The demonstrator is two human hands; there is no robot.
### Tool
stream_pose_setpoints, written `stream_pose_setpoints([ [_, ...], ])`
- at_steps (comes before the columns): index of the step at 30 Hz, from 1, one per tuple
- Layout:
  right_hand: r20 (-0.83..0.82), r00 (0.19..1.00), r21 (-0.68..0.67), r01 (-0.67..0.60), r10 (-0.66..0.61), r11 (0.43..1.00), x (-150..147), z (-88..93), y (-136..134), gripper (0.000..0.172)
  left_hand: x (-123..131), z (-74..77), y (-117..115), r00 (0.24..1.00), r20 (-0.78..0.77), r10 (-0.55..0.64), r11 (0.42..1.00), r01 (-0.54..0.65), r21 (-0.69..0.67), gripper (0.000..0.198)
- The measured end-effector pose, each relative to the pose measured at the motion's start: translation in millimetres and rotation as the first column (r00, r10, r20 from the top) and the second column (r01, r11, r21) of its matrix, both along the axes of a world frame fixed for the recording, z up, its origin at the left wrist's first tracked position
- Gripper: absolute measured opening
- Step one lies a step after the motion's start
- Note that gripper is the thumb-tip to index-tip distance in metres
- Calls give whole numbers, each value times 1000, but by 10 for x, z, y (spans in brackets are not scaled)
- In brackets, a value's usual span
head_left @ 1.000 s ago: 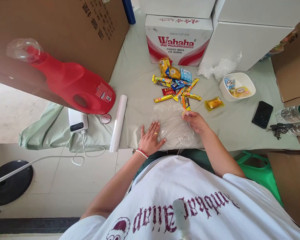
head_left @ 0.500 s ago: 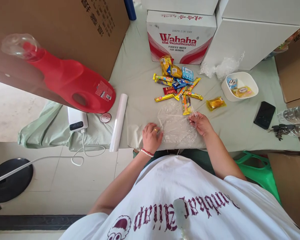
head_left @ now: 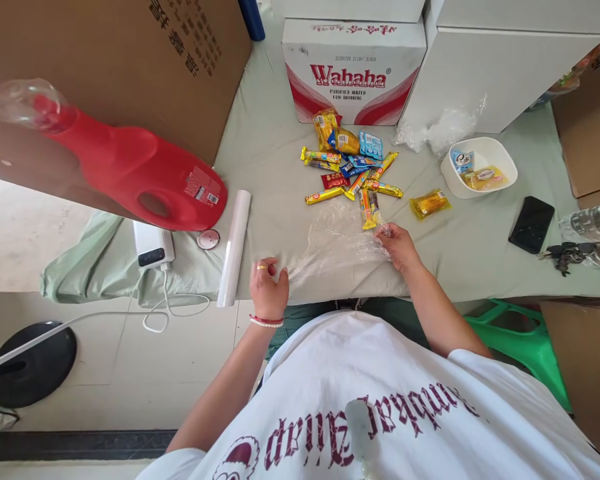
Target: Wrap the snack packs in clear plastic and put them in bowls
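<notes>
A crinkled sheet of clear plastic film (head_left: pixel 330 250) lies at the table's front edge, pulled out sideways between my hands. My right hand (head_left: pixel 399 247) pinches its right end, just below the snack pile. My left hand (head_left: pixel 270 288), with a ring and a beaded bracelet, has its fingers curled at the film's left corner, which stretches to the thumb. Beyond the film is a heap of wrapped snacks: yellow sticks (head_left: pixel 325 195), a red packet (head_left: pixel 335 181) and blue packets (head_left: pixel 371 145). One yellow wrapped snack (head_left: pixel 430 204) lies apart on the right.
A white bowl (head_left: pixel 453 183) holds a few packets. Near it are a black phone (head_left: pixel 531 225), keys (head_left: pixel 565 257) and plastic bottles (head_left: pixel 593 223). Leftward are a white roll (head_left: pixel 234 250), a red jug (head_left: pixel 145 173) and a power bank (head_left: pixel 153 245). A Wahaba-style carton (head_left: pixel 353 73) stands behind.
My left hand has moved left and toward me, drawing the film's left side out. My right hand has stayed nearly in place, holding the other end.
</notes>
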State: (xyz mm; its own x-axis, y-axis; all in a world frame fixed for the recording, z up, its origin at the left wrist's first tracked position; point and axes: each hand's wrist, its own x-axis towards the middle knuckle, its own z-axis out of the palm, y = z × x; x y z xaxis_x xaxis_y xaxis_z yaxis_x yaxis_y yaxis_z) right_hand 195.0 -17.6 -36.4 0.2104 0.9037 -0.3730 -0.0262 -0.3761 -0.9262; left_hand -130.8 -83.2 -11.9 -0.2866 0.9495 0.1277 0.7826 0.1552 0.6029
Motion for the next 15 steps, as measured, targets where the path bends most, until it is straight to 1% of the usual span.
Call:
stream_pose_setpoints([
  [1, 23, 1000, 20, -21, 21, 1000, -17, -14, 9, 36, 12, 77, 6, 992, -98, -74, 993, 83, 82, 27],
  [2, 46, 998, 41, -42, 40, 998, -30, -26, 17, 34, 37, 155, 32, 966, -184, -179, 971, 204, 124, 30],
  [3, 69, 996, 61, -61, 57, 996, -40, -35, 23, 33, 74, 229, 80, 919, -246, -308, 930, 345, 123, 34],
  [4, 94, 993, 78, -79, 71, 994, -46, -42, 28, 32, 119, 292, 148, 850, -276, -448, 869, 486, 87, 38],
  [5, 120, 989, 92, -96, 85, 991, -49, -48, 29, 30, 170, 339, 235, 770, -274, -576, 794, 607, 34, 42],
  [6, 147, 984, 105, -115, 99, 988, -50, -53, 26, 28, 222, 368, 337, 698, -251, -671, 724, 689, -19, 45],
  [7, 175, 978, 113, -134, 113, 984, -51, -57, 20, 26, 275, 376, 448, 642, -222, -734, 668, 741, -67, 47],
  [8, 204, 971, 120, -154, 128, 981, -52, -60, 8, 24, 326, 365, 563, 607, -201, -769, 634, 766, -110, 49],
  [10, 255, 954, 130, -194, 157, 972, -57, -58, -24, 22, 416, 288, 774, 577, -212, -789, 612, 771, -178, 48],
  [12, 283, 942, 132, -223, 179, 966, -60, -38, -64, 21, 479, 161, 915, 541, -262, -799, 596, 772, -221, 46],
  [13, 286, 940, 128, -229, 185, 965, -55, -20, -83, 21, 496, 89, 950, 522, -285, -804, 587, 776, -233, 47],
  [15, 266, 944, 113, -229, 192, 967, -15, 23, -120, 23, 494, -54, 942, 501, -306, -809, 576, 779, -246, 50],
])
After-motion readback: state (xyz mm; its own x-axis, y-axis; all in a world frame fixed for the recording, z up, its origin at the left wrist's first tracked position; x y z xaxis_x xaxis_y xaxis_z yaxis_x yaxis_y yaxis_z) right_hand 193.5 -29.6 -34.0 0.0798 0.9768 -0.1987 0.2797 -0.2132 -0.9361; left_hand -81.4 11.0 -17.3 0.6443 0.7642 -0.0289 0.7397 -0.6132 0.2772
